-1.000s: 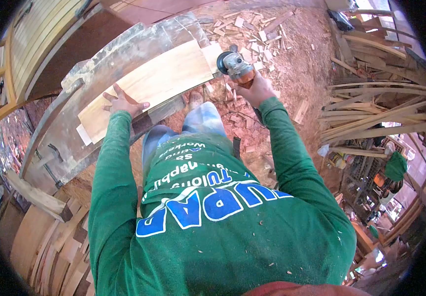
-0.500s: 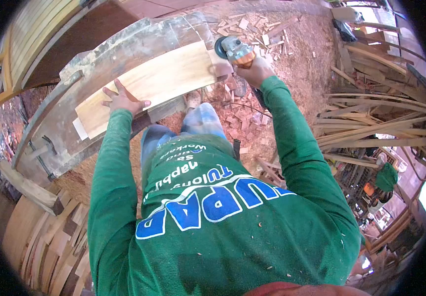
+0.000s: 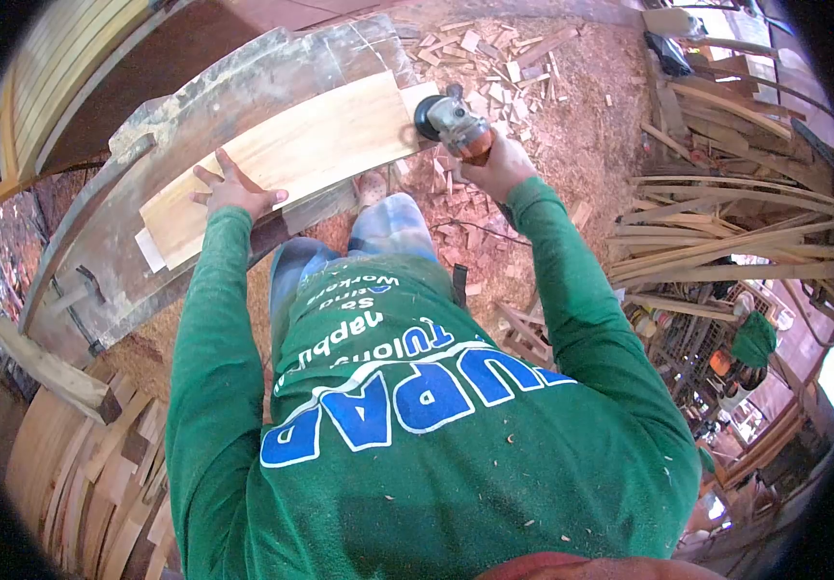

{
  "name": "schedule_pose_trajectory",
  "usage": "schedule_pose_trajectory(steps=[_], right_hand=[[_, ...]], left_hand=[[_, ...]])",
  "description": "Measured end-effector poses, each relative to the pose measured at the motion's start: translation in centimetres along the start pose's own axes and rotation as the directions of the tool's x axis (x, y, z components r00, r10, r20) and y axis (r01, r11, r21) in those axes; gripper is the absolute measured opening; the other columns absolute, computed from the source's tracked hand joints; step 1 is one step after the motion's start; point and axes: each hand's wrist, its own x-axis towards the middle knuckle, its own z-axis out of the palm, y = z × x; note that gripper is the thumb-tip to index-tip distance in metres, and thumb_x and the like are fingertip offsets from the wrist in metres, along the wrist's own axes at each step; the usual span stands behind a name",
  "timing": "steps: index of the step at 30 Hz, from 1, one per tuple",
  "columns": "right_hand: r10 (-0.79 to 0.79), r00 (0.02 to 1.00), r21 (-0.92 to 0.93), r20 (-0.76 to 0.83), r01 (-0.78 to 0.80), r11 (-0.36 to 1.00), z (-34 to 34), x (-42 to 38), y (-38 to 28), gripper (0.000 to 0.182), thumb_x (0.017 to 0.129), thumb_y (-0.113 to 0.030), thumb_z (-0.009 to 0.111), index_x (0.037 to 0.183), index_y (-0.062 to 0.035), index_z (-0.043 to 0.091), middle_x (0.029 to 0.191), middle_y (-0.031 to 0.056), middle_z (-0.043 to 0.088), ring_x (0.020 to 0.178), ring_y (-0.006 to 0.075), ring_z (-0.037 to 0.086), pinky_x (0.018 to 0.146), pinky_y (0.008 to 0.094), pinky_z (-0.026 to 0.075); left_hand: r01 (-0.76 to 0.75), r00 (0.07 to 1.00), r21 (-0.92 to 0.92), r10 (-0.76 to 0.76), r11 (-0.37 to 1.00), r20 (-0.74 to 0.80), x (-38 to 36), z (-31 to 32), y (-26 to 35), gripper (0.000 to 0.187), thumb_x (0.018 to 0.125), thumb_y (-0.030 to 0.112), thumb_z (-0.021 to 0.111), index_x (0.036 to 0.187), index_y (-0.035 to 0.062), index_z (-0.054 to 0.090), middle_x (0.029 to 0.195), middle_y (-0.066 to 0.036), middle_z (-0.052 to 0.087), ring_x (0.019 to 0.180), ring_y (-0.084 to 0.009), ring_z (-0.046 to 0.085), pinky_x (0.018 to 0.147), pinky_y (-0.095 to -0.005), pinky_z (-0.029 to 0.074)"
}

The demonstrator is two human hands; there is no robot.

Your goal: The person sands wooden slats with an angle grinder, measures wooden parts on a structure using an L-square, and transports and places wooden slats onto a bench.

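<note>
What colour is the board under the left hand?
The board is pale tan, clearest in the head view.

Light burns white at the right edge of your fisheye view; a pinkish cast washes the floor (image 3: pixel 610 126), upper center. Black corners ring the frame, outer detail softens, and shadow darkens your shirt (image 3: pixel 456 454) at bottom center.

We rest our spread left hand (image 3: pixel 233 188) on a pale curved board (image 3: pixel 311 126) lying on the worktable (image 3: pixel 253 87), while our right hand (image 3: pixel 502 166) grips an angle grinder (image 3: pixel 458 128), its disc (image 3: pixel 427 118) beside the board's right end; wood offcuts (image 3: pixel 507 73) lie beyond
</note>
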Motion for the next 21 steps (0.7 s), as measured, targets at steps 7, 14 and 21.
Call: schedule_pose_trajectory(steps=[7,14,21], right_hand=[[0.034,0.999,-0.018,-0.015,-0.034,0.999,-1.8,6.1,-2.0,0.045,0.071,-0.033,0.078,0.105,-0.0036,0.071,0.097,0.0225,0.073,0.092,0.0360,0.072,0.083,0.0414,0.056],[0.019,0.997,0.007,0.075,-0.020,1.000,-0.3,2.6,-0.6,0.046,0.073,-0.035,0.077,0.102,-0.0004,0.072,0.094,0.0228,0.073,0.091,0.0340,0.072,0.081,0.0417,0.056],[0.058,0.998,-0.070,-0.026,-0.060,0.996,-0.5,-2.2,0.8,0.063,0.071,-0.035,0.080,0.122,-0.0036,0.059,0.095,0.0199,0.074,0.093,0.0372,0.072,0.085,0.0446,0.057]], left_hand=[[0.009,1.000,0.024,-0.010,1.000,0.010,0.2,-0.2,0.0,0.151,0.056,0.064,0.090,0.163,0.0199,-0.007,0.163,-0.034,-0.008,0.144,-0.0663,0.003,0.123,-0.0580,0.019],[0.004,1.000,-0.021,-0.004,1.000,-0.001,-0.1,-0.1,0.0,0.149,0.057,0.063,0.091,0.162,0.0205,-0.006,0.164,-0.032,-0.008,0.144,-0.0658,0.003,0.123,-0.0576,0.021],[-0.017,1.000,0.000,0.017,1.000,-0.003,-0.1,-0.1,-0.1,0.152,0.056,0.064,0.090,0.162,0.0165,-0.007,0.161,-0.038,-0.006,0.143,-0.0667,0.008,0.122,-0.0607,0.015]])
